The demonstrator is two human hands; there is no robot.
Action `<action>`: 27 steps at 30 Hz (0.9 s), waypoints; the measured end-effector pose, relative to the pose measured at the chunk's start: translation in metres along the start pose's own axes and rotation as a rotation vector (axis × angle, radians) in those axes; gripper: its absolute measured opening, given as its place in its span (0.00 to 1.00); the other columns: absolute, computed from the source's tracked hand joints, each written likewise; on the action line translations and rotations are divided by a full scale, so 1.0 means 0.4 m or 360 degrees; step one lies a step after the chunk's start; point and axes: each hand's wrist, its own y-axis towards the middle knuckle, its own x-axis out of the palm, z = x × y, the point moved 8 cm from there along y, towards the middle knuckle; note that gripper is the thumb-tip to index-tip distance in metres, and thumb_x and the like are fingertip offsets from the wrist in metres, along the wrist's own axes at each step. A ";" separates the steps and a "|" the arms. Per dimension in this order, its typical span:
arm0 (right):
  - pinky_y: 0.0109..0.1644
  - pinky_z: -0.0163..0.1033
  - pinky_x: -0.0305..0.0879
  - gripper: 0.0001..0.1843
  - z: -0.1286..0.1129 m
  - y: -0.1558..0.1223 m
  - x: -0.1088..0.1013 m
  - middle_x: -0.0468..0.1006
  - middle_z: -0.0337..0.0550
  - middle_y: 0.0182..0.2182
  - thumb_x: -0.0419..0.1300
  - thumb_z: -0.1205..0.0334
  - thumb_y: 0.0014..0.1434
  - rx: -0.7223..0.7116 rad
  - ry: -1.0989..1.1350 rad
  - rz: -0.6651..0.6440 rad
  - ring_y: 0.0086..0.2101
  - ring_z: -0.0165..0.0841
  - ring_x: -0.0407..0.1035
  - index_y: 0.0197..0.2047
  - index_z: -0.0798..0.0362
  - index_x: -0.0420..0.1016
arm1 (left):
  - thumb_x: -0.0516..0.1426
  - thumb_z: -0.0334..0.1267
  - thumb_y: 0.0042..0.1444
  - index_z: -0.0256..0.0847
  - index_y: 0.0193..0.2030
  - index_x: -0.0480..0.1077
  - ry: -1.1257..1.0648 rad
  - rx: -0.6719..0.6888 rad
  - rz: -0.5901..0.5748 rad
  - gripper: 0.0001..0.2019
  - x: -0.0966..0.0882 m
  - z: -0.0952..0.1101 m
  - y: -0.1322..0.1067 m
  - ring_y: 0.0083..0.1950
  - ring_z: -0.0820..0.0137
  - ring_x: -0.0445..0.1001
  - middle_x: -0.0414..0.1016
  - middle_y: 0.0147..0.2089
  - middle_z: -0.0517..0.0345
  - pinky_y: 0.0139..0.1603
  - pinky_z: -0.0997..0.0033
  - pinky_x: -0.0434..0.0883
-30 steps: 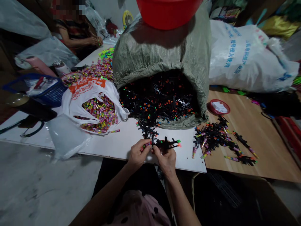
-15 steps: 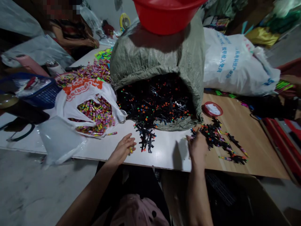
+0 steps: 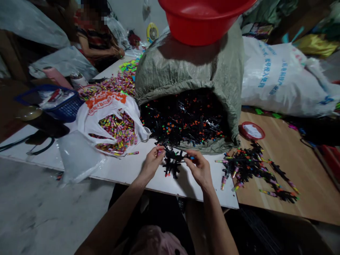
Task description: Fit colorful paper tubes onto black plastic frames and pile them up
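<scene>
My left hand (image 3: 152,162) and my right hand (image 3: 198,167) are raised over the white board (image 3: 124,169), both pinched on one black plastic toy piece (image 3: 174,156) that spans between them. A few more black pieces (image 3: 171,170) lie on the board just below it. Behind stands a grey-green woven sack (image 3: 191,71) lying open, full of black pieces with coloured tips (image 3: 186,120). To the right, a heap of black pieces fitted with coloured sticks (image 3: 255,170) lies on the wooden table (image 3: 300,163).
A white carrier bag of coloured sticks (image 3: 114,127) lies at the left, beside a clear bag (image 3: 77,156) and a blue basket (image 3: 57,102). A red basin (image 3: 204,17) tops the sack. A white sack (image 3: 281,78) lies right. Another person (image 3: 97,39) sits far left.
Half a second ago my hands were apart, the right at the heap on the right, the left on the board. Both have come together on a black piece.
</scene>
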 end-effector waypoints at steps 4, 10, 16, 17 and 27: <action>0.26 0.33 0.65 0.16 0.038 -0.038 -0.021 0.74 0.36 0.26 0.64 0.56 0.46 0.0279 0.0390 0.0265 0.22 0.27 0.65 0.39 0.52 0.74 | 0.65 0.47 0.38 0.37 0.36 0.68 -0.0175 -0.0065 -0.0245 0.21 0.069 -0.005 -0.028 0.19 0.81 0.57 0.59 0.19 0.70 0.17 0.81 0.50; 0.24 0.32 0.64 0.17 0.039 -0.035 -0.022 0.74 0.35 0.25 0.66 0.57 0.42 0.0366 0.0545 0.0311 0.21 0.25 0.63 0.37 0.53 0.73 | 0.62 0.45 0.43 0.37 0.38 0.68 -0.0034 0.0114 -0.0088 0.18 0.049 0.026 -0.065 0.20 0.81 0.59 0.63 0.22 0.68 0.19 0.81 0.54; 0.27 0.34 0.67 0.19 0.042 -0.055 -0.019 0.76 0.39 0.28 0.64 0.57 0.42 0.0395 0.0633 0.0305 0.27 0.30 0.69 0.40 0.52 0.72 | 0.61 0.40 0.43 0.37 0.40 0.67 0.0136 0.0231 -0.0105 0.16 0.051 0.037 -0.075 0.23 0.80 0.62 0.65 0.26 0.66 0.24 0.79 0.60; 0.29 0.35 0.68 0.19 0.046 -0.065 -0.009 0.77 0.40 0.30 0.63 0.57 0.42 0.0406 0.0627 0.0315 0.29 0.31 0.70 0.40 0.52 0.72 | 0.61 0.40 0.43 0.37 0.40 0.67 0.0150 0.0282 -0.0069 0.16 0.051 0.035 -0.078 0.25 0.79 0.64 0.66 0.26 0.66 0.26 0.79 0.61; 0.38 0.43 0.72 0.10 -0.031 -0.115 0.058 0.81 0.44 0.29 0.62 0.54 0.48 0.0236 0.0303 0.0087 0.30 0.38 0.74 0.30 0.52 0.77 | 0.57 0.47 0.50 0.38 0.42 0.67 0.0312 0.0209 -0.0424 0.17 0.087 0.004 -0.117 0.27 0.75 0.68 0.72 0.31 0.59 0.28 0.76 0.66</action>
